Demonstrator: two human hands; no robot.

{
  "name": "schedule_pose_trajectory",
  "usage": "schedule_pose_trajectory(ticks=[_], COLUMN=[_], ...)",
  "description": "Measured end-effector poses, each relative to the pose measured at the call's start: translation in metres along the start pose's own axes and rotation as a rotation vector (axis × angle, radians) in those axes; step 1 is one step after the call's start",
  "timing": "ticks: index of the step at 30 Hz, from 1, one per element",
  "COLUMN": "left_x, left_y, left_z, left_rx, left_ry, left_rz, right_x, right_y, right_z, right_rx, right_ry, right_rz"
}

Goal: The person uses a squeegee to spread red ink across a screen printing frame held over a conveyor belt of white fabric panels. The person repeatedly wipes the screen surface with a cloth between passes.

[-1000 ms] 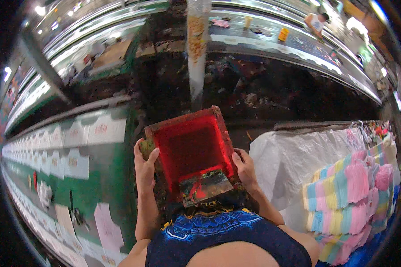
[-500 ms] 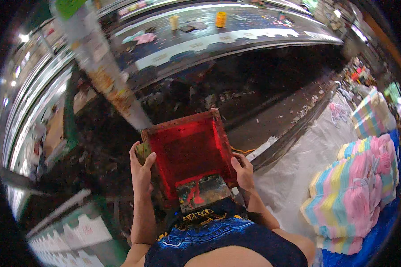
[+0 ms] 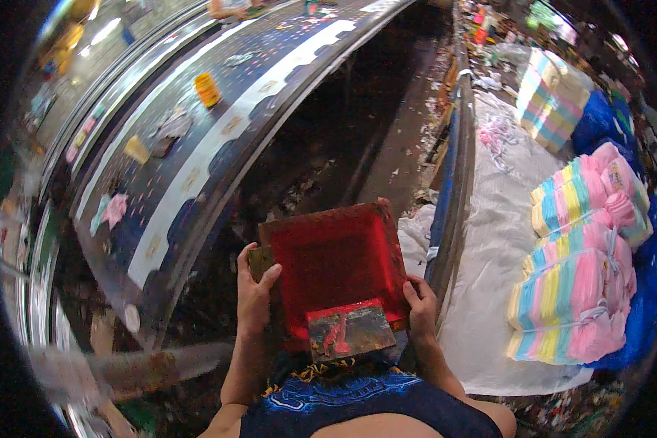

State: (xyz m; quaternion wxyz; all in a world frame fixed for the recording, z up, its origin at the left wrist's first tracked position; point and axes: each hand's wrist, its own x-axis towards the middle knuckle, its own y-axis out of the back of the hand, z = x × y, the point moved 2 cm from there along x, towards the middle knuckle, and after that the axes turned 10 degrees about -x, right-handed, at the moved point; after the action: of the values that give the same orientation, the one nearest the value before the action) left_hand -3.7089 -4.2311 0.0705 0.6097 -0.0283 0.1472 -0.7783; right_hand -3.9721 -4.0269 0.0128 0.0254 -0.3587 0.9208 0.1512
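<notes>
A screen-printing frame [image 3: 328,252] with red-stained inner walls and a dark red middle is held level in front of my body. My left hand [image 3: 255,296] is closed on its left side, the thumb over a small greenish-brown block [image 3: 260,263] at that edge. On the opposite side, my right hand [image 3: 421,306] grips the lower right edge with the thumb on top. A flat grey-brown board [image 3: 365,332] smeared with red lies across the frame's near end, close to my shirt. The fingers beneath the frame are hidden.
To the left runs a long dark table [image 3: 197,146] bearing a white strip, a yellow-orange container [image 3: 206,90], a cream cup [image 3: 136,150] and cloth scraps. On the right, striped pastel cloth bundles [image 3: 569,285] rest beside white sheeting [image 3: 482,270]. A blurred pole [image 3: 153,372] crosses the lower left.
My view has turned to the right, so the long table now stands at the left and the pole at the lower left. Both hands keep their hold on the frame.
</notes>
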Motion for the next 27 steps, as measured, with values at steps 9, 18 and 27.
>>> schedule_pose_trajectory(ticks=[9, 18, 27], left_x=[0.181, 0.342, 0.485], left_y=[-0.053, -0.132, -0.254], left_z=[-0.015, 0.0, -0.047], left_rx=[0.006, 0.09, 0.173], left_ry=[0.124, 0.166, 0.138], left_rz=[-0.362, -0.518, -0.668], right_x=[0.07, 0.167, 0.319], right_y=[-0.043, -0.096, -0.07], right_z=[-0.002, -0.05, -0.048], right_rx=[0.111, 0.253, 0.171], right_ry=[-0.128, -0.177, -0.158], right_rz=[0.287, 0.499, 0.672])
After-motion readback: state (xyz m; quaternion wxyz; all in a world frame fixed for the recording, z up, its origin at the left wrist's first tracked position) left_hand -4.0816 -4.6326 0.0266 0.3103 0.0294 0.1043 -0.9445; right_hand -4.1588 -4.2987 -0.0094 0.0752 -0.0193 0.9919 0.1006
